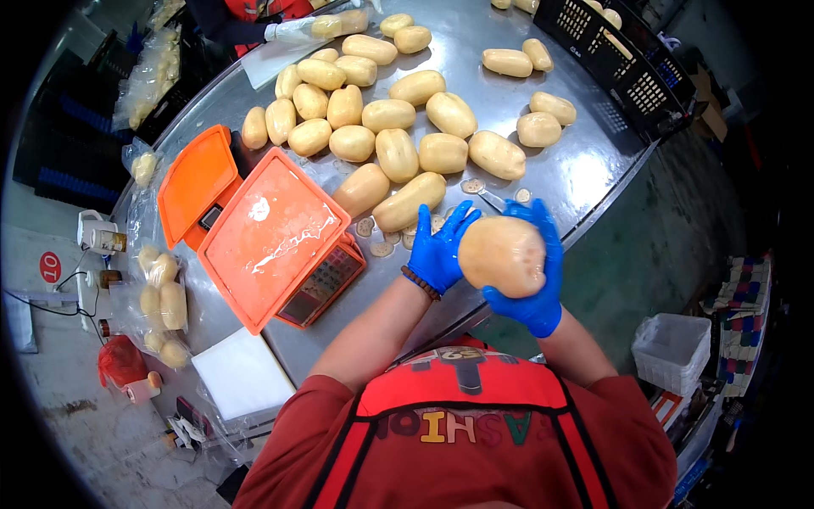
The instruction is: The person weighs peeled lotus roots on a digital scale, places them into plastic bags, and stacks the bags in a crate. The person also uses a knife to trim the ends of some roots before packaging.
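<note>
My right hand (540, 286), in a blue glove, grips a thick lotus root segment (502, 254) from its right side and below. Close to the segment's left side, my left hand (440, 249), also blue-gloved, has its fingers spread; whether it touches the root I cannot tell. Many peeled lotus root segments (397, 154) lie beyond my hands on the metal table (588, 184). Thin cut slices (381, 249) are scattered by the nearest ones. A knife (491, 200) lies partly hidden behind my right hand's fingers, beside a slice (472, 186).
An orange-topped weighing scale (273, 235) stands left of my hands, a second orange scale (198, 181) behind it. A white board (243, 375) and bagged lotus roots (162, 299) lie at left. Black crates (610, 63) stand back right. Across the table, a co-worker's gloved hand (292, 30) holds a bagged root.
</note>
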Tool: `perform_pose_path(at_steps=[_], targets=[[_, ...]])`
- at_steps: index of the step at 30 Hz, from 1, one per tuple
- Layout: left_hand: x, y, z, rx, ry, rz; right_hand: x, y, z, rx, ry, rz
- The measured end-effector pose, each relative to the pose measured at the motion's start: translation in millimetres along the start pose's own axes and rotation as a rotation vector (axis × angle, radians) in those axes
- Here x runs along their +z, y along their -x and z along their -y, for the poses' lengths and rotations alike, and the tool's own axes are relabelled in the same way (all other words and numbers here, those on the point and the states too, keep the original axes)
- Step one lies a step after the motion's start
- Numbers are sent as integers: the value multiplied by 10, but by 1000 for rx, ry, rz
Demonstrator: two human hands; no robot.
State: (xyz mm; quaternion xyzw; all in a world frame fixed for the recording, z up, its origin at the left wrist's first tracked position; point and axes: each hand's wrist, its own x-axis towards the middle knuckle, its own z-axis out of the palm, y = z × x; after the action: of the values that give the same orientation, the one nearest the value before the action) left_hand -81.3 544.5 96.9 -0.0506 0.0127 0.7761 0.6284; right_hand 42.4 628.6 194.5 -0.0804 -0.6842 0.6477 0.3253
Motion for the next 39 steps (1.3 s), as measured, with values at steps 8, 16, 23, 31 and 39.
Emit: perform_pose_path(at_steps=[8, 16, 23, 31, 39], targets=[[-44, 25, 73, -15, 35, -44, -87, 27, -77, -30, 79, 42], [157, 87, 213, -114, 22, -49, -212, 21, -256, 58, 207, 128], [500, 251, 23, 69, -598, -113, -252, -210, -354, 169, -136, 133], [691, 1257, -1072, 1311, -1623, -646, -497, 14, -1043, 376, 138, 192], [378, 2067, -1694, 1108, -2787, -1689, -303, -116, -1227, 338, 279, 346]])
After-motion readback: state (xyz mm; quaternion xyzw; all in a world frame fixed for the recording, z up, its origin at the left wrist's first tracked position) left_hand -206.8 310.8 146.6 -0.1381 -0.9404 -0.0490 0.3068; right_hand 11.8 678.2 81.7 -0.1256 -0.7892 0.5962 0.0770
